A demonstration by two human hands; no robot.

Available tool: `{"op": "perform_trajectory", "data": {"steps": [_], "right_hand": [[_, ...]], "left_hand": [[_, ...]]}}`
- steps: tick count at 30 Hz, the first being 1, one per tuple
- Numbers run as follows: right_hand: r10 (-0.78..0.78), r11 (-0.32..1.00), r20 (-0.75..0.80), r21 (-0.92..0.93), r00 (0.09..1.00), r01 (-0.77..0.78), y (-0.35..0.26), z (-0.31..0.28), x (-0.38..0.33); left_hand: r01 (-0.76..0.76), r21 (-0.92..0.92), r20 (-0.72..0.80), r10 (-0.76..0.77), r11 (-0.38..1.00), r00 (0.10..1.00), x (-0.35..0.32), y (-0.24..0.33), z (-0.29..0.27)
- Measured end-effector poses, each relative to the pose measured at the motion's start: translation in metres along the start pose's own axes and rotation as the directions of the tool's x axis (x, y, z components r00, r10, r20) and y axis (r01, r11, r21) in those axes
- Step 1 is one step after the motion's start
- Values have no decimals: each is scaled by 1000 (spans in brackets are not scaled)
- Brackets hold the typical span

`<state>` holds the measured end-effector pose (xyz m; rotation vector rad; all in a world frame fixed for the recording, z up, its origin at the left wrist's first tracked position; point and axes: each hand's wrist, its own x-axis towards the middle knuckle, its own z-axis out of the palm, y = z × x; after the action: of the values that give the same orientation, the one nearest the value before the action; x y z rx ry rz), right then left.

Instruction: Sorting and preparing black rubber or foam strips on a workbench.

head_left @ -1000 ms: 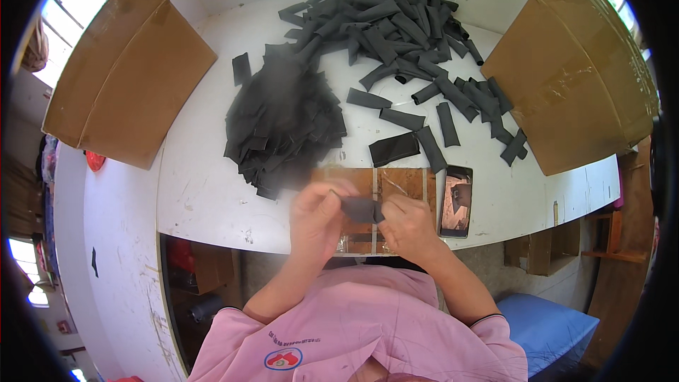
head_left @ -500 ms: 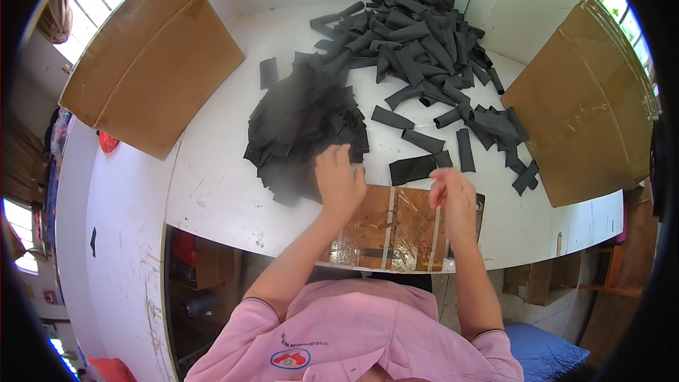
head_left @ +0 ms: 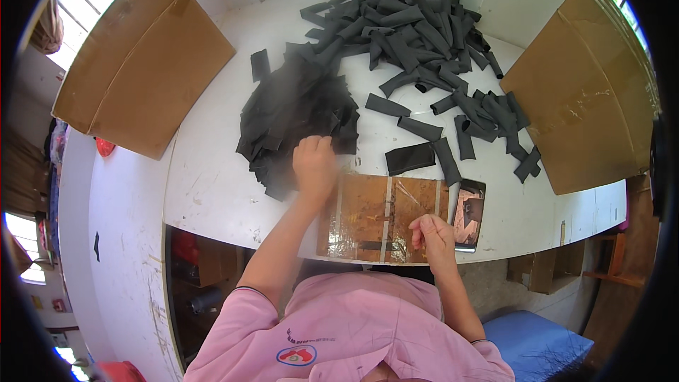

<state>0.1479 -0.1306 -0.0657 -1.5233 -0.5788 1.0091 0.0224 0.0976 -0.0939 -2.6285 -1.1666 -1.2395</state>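
My left hand (head_left: 314,164) rests with curled fingers on the near edge of a heap of flat black fabric pieces (head_left: 297,117) on the white table (head_left: 212,184). My right hand (head_left: 431,233) lies half closed at the near edge of a brown glossy board (head_left: 375,212), with nothing visibly in it. A larger pile of black rolled strips (head_left: 417,21) spreads across the far middle, and single black strips (head_left: 410,158) lie just beyond the board.
A dark phone (head_left: 469,213) lies at the board's right end. Flattened cardboard boxes stand at the left (head_left: 141,64) and at the right (head_left: 587,85). A blue seat (head_left: 537,343) is at lower right, under the table's edge.
A second ago both hands were together over the board holding a black piece. The left hand has since gone out to the flat black heap; the right hand has dropped back to the board's near edge.
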Motion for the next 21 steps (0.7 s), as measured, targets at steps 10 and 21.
{"op": "perform_trajectory", "data": {"steps": [10,21], "right_hand": [[32,997,114,-80,993,-23,9,18,-3],[55,992,119,-123,991,-40,8,25,-14]], "left_hand": [[33,-165,385,33,986,922,-78,15,-66],[73,1,360,-69,997,930,-31,28,-37]]}}
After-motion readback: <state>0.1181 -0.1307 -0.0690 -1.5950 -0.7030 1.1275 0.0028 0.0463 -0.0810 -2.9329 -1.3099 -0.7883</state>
